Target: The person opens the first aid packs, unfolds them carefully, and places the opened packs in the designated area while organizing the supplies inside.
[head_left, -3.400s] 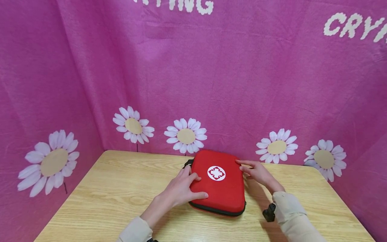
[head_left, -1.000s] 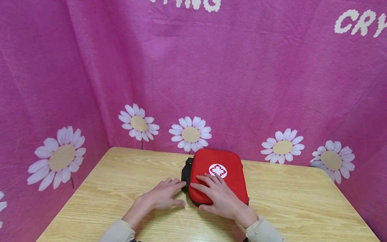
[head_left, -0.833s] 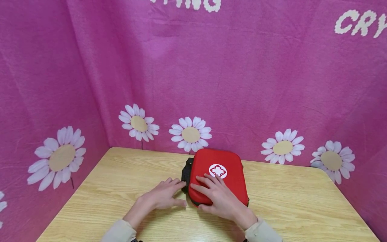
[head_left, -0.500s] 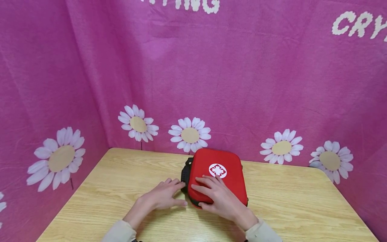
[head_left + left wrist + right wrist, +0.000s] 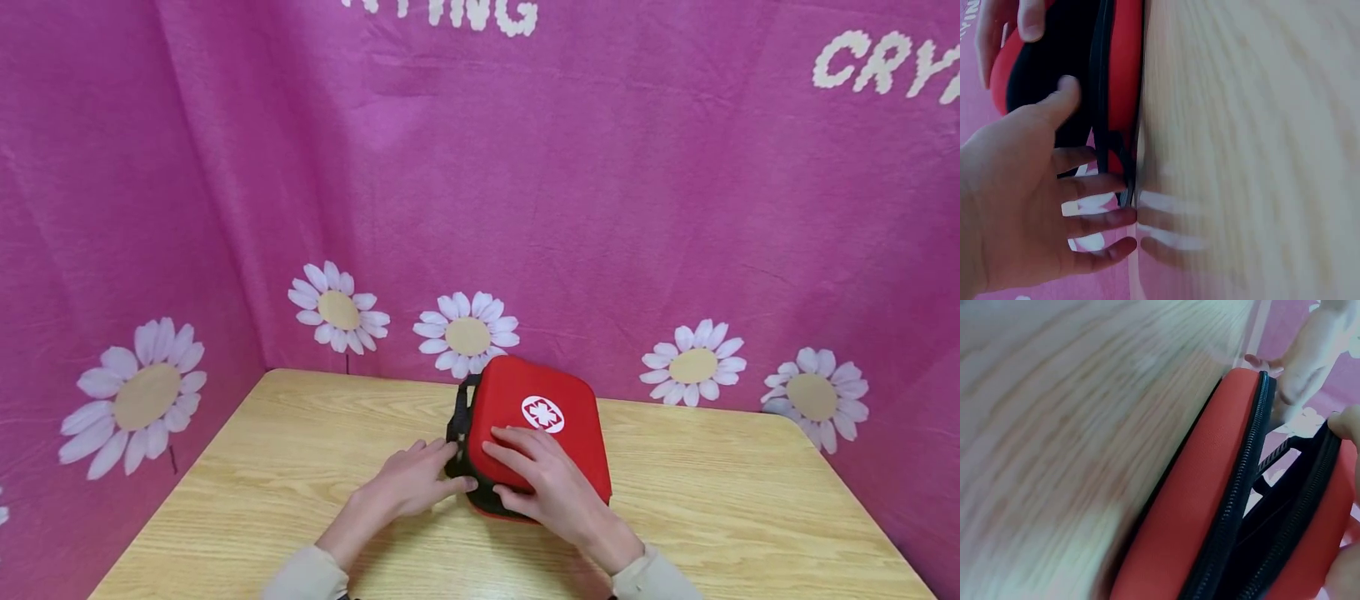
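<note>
A red first aid kit (image 5: pixel 577 408) with a white cross badge lies on the table. Its lid is tilted up on the near left side, and a dark gap shows between the two zipper edges (image 5: pixel 1235 487) in the right wrist view. My right hand (image 5: pixel 558 483) grips the lid's near left corner, thumb at the rim and fingers on top. My left hand (image 5: pixel 408 479) is at the kit's left side by the black handle (image 5: pixel 460 408), fingers extended. Its thumb reaches to the gap; in the left wrist view the left hand's fingers (image 5: pixel 1100 219) are spread near the lower half.
The wood-grain table (image 5: pixel 720 500) extends on both sides of the kit. A pink curtain (image 5: pixel 585 208) with printed daisies stands right behind the table's back edge and along both sides.
The kit was turned slightly and my right hand came from its right side to the near left corner. Just now the lid has risen and my left thumb has moved to the gap.
</note>
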Demonstrator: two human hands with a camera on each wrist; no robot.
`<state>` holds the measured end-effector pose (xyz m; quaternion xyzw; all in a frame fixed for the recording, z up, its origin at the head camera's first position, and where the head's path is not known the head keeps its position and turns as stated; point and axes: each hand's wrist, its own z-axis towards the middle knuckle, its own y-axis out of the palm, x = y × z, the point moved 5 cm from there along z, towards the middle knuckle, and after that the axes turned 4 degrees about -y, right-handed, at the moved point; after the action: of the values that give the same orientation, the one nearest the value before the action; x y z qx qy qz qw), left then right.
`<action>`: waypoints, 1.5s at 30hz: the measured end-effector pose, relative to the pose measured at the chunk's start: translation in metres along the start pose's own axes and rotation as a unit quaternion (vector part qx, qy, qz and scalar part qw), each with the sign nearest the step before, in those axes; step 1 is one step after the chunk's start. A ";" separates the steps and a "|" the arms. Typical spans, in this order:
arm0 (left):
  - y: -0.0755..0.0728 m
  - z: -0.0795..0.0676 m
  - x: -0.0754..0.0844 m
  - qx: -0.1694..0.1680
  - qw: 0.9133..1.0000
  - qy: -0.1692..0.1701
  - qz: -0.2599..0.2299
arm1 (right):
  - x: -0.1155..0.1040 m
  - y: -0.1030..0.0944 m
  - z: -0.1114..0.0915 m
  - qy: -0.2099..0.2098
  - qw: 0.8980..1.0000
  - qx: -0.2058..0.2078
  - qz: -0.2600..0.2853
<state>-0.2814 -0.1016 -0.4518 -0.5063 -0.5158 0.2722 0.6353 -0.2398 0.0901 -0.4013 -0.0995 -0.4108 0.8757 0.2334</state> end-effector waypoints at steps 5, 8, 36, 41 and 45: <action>0.002 0.004 0.005 -0.001 1.000 -0.016 0.016 | 0.003 -0.009 -0.002 0.000 0.999 0.034 0.006; 0.001 0.005 0.007 -0.006 1.000 -0.024 0.013 | 0.007 -0.015 -0.003 0.012 0.999 0.050 0.017; -0.008 0.001 0.001 0.058 0.996 -0.058 0.032 | 0.042 -0.097 -0.036 0.074 0.961 0.251 0.089; -0.007 0.002 -0.009 0.049 0.996 -0.071 0.024 | 0.050 -0.112 -0.051 0.122 0.955 0.256 0.084; -0.008 0.002 -0.013 0.044 0.997 -0.068 0.010 | 0.052 -0.121 -0.060 0.148 0.953 0.255 0.070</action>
<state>-0.2894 -0.1149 -0.4496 -0.4629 -0.5403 0.3350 0.6177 -0.2234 0.2236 -0.3462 -0.1935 -0.1266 0.9410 0.2472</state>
